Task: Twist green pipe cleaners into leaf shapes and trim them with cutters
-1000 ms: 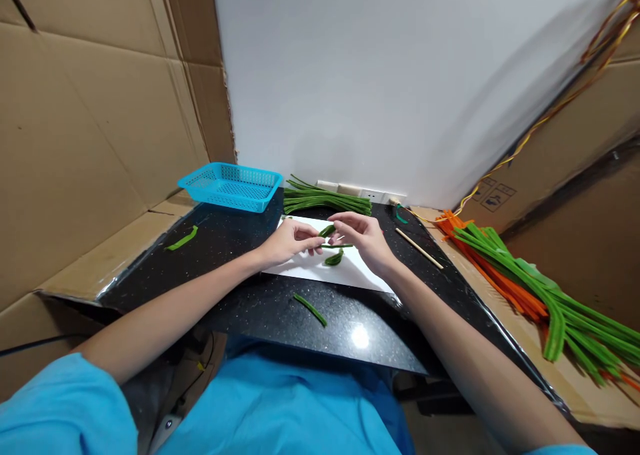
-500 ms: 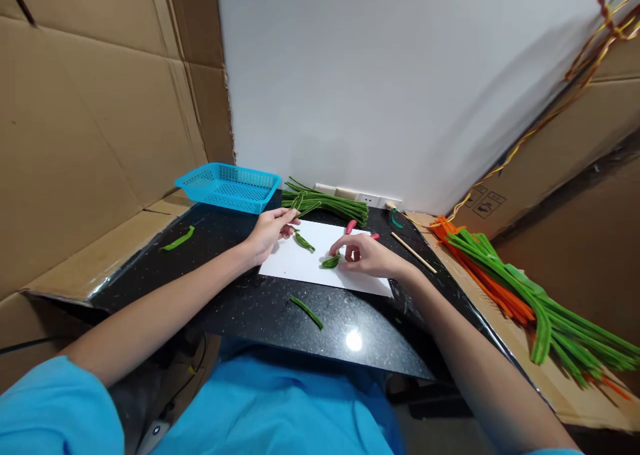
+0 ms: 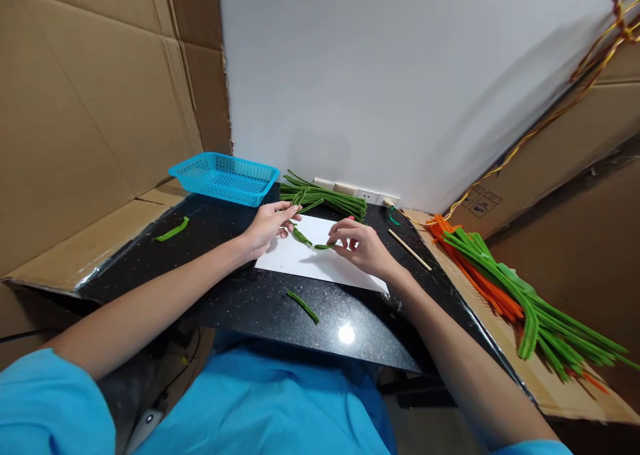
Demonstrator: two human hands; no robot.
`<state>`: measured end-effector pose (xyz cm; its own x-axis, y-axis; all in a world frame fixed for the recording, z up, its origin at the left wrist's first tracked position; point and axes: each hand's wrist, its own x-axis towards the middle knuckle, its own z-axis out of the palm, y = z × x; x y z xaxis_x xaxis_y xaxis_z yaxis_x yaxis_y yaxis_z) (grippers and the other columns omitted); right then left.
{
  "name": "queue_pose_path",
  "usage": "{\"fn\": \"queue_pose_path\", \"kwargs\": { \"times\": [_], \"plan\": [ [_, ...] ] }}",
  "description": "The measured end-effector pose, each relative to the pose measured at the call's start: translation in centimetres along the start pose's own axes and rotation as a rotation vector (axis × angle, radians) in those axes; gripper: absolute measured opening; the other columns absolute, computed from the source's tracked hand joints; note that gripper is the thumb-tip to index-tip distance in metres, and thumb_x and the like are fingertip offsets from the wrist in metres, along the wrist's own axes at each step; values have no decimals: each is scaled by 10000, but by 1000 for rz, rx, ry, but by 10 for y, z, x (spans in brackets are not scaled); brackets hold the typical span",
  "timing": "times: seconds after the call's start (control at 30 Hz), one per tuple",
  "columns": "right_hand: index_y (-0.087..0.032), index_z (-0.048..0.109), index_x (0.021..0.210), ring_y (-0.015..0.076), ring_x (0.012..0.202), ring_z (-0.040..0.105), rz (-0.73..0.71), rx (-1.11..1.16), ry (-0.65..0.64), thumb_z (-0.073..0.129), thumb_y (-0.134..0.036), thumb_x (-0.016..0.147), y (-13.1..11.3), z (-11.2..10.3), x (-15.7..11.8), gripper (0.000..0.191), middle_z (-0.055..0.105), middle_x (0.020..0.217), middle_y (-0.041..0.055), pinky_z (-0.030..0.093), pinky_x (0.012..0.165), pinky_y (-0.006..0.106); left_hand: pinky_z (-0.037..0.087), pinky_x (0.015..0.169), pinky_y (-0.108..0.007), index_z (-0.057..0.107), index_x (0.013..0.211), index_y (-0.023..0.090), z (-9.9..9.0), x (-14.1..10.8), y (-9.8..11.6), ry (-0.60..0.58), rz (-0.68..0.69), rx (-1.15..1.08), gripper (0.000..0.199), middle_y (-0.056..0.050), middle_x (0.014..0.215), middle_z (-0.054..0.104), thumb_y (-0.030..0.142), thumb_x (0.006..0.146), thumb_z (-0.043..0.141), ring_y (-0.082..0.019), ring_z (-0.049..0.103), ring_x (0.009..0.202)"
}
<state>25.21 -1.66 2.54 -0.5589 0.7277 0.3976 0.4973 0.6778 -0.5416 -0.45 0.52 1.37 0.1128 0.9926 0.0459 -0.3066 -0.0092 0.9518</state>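
My left hand (image 3: 273, 228) pinches a looped piece of green pipe cleaner (image 3: 300, 199) above the left part of a white sheet (image 3: 295, 263). My right hand (image 3: 363, 245), its fingers closed, grips a small leaf-shaped green pipe cleaner (image 3: 324, 246) over the sheet. Between the two hands, another leaf-shaped pipe cleaner (image 3: 302, 236) lies on the paper. Behind my right fingers a bit of a red handle (image 3: 351, 218) shows; the rest is hidden. A short straight green pipe cleaner (image 3: 303, 306) rests on the black tabletop in front of the sheet.
A blue basket (image 3: 225, 191) stands at the back left, beside a bundle of dark green pipe cleaners (image 3: 335, 201). At left lies a light green strip (image 3: 171, 229). A wooden stick (image 3: 410, 249) and orange (image 3: 480, 278) and green stems (image 3: 530, 295) lie at right. Cardboard walls (image 3: 100, 88) flank the table.
My right hand has lifted the leaf-shaped pipe cleaner off the sheet and moved it slightly left, towards the other leaf shape. My left hand keeps its hold. The view has shifted a little.
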Motion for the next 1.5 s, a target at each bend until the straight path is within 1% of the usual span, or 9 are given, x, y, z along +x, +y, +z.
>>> {"fn": "queue_pose_path", "kwargs": {
  "times": [0.13, 0.2, 0.37, 0.6, 0.73, 0.87, 1.17, 1.33, 1.5],
  "plan": [
    [-251, 822, 791, 237, 971, 622, -113, 6, 145, 676, -141, 851, -1, 1, 0, 192, 599, 1242, 107, 555, 728, 377, 307, 422, -181, 755, 931, 117, 1, 0, 0, -4, -15, -3, 118, -66, 824, 718, 230, 923, 786, -44, 514, 496],
    [-247, 825, 812, 250, 1016, 649, -108, 49, 146, 657, -143, 872, 0, 2, 1, 207, 621, 1265, 111, 571, 760, 386, 299, 416, -182, 756, 922, 117, 3, 0, 1, -8, -23, -1, 111, -59, 806, 710, 223, 927, 786, -40, 498, 480],
    [-231, 838, 947, 213, 855, 694, -51, 10, -40, 579, -112, 911, 4, 10, 1, 287, 757, 1006, 84, 531, 712, 322, 283, 405, -186, 752, 930, 107, 5, -3, 3, -13, -50, 12, 95, -42, 771, 683, 190, 972, 733, -36, 483, 456],
    [-185, 806, 1159, 146, 640, 600, -4, -117, -260, 661, -55, 808, -8, 4, -3, 401, 744, 825, 39, 430, 636, 262, 273, 398, -176, 729, 942, 91, 8, -5, 6, -3, -76, 8, 101, -34, 755, 666, 148, 1006, 676, -27, 472, 436],
    [-145, 810, 1047, 138, 585, 561, 60, -85, -356, 649, -189, 895, -9, -7, -3, 226, 680, 681, 15, 402, 590, 256, 280, 399, -170, 723, 950, 91, 8, -6, 7, -3, -88, 8, 134, -30, 752, 661, 130, 1031, 624, -24, 464, 430],
    [-149, 809, 973, 132, 589, 551, 66, -59, -350, 716, -331, 908, -7, -8, -2, 215, 671, 677, 9, 393, 577, 250, 290, 400, -167, 719, 954, 99, 7, -6, 6, -6, -95, 16, 129, -32, 768, 671, 142, 1031, 626, -25, 460, 430],
    [-161, 777, 957, 127, 588, 526, 97, -195, -157, 756, -230, 900, -9, 16, -1, 92, 661, 680, 7, 297, 603, 260, 294, 398, -164, 716, 957, 96, 6, -6, 6, -16, -85, 29, 122, -26, 765, 665, 139, 1028, 627, -24, 458, 437],
    [-178, 798, 941, 105, 530, 501, 19, -117, -281, 787, -430, 923, -19, 17, -2, 253, 636, 618, -22, 306, 589, 255, 292, 394, -158, 712, 959, 100, 4, -4, 4, -30, -77, 44, 119, -19, 763, 664, 146, 1031, 628, -16, 449, 428],
    [-146, 772, 966, 111, 506, 413, 78, 7, -96, 643, -489, 1006, -15, 11, 1, 369, 539, 564, -35, 289, 552, 265, 312, 386, -161, 700, 942, 107, 4, -4, 2, -93, -89, 66, 91, -42, 783, 697, 164, 1008, 675, -28, 503, 442]
  ]
}}
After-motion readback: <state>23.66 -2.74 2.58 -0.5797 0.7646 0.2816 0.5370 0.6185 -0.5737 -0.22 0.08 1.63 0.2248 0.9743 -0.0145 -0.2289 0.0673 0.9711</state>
